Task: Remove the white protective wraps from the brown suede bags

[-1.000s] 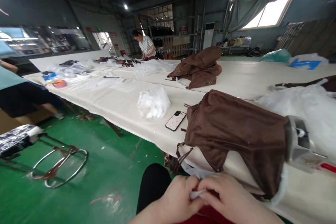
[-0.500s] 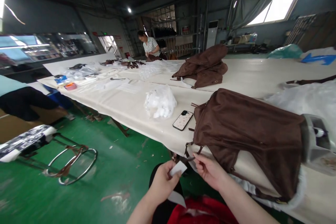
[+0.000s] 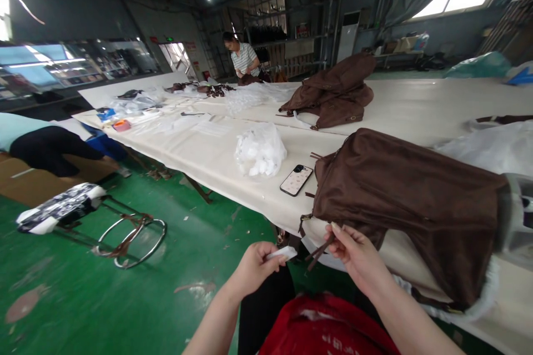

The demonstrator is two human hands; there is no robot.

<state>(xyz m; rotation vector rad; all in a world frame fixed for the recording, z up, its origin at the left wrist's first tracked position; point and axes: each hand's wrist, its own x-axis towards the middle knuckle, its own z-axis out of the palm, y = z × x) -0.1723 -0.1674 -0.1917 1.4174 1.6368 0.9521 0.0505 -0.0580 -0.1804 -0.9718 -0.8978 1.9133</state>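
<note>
My left hand (image 3: 255,270) is closed in a pinch on a folded white paper slip (image 3: 286,253), in front of the table edge. My right hand (image 3: 353,249) pinches a thin brown strap (image 3: 320,254) whose loose ends hang down to the left of the fingers. Just behind the right hand lies a large dark brown bag (image 3: 408,188), on its side at the table's front edge. A small buckle (image 3: 306,216) hangs at the bag's lower left corner. Pale wrapping shows under the bag.
A phone (image 3: 296,179) and a clear plastic bag of white stuffing (image 3: 261,150) lie left of the bag. Farther back rests another brown bag (image 3: 333,91). A stool (image 3: 62,208) lies tipped on the green floor. One person stands behind the table; another bends at the left.
My right hand has drawn the brown strap up and outward, so its ends now show. The white slip in my left hand is turned more edge-on. The whole view has shifted slightly.
</note>
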